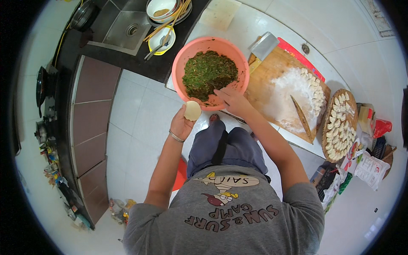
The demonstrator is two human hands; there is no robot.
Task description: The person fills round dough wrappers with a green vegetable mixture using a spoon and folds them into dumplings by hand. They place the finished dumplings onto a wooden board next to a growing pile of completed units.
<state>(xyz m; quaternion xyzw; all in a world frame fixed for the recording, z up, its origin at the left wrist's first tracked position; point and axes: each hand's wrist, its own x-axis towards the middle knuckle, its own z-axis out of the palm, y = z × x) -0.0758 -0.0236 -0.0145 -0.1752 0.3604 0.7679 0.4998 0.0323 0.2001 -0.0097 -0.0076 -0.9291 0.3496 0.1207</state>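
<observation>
My left hand point(182, 124) is closed on a round, pale dumpling wrapper point(193, 111), held at the near left rim of a pink basin point(180, 59). Green chopped filling point(210, 70) fills the basin, with a darker hollow at its near right. Over that hollow is my right hand point(233, 101), fingers curled at the filling's edge; whatever they grip is too small to make out. To the right, a floured wooden board point(265, 91) carries a tapered rolling pin point(302, 118) and a curved row of small pale dough pieces point(316, 91).
A cleaver point(264, 46) lies at the board's far left corner. Right of the board, a round tray point(327, 142) holds many shaped dumplings point(340, 127). At the far left are a sink point(123, 34), stacked bowls point(161, 8), chopsticks point(176, 19) and a yellow-edged dish with a spoon point(163, 41).
</observation>
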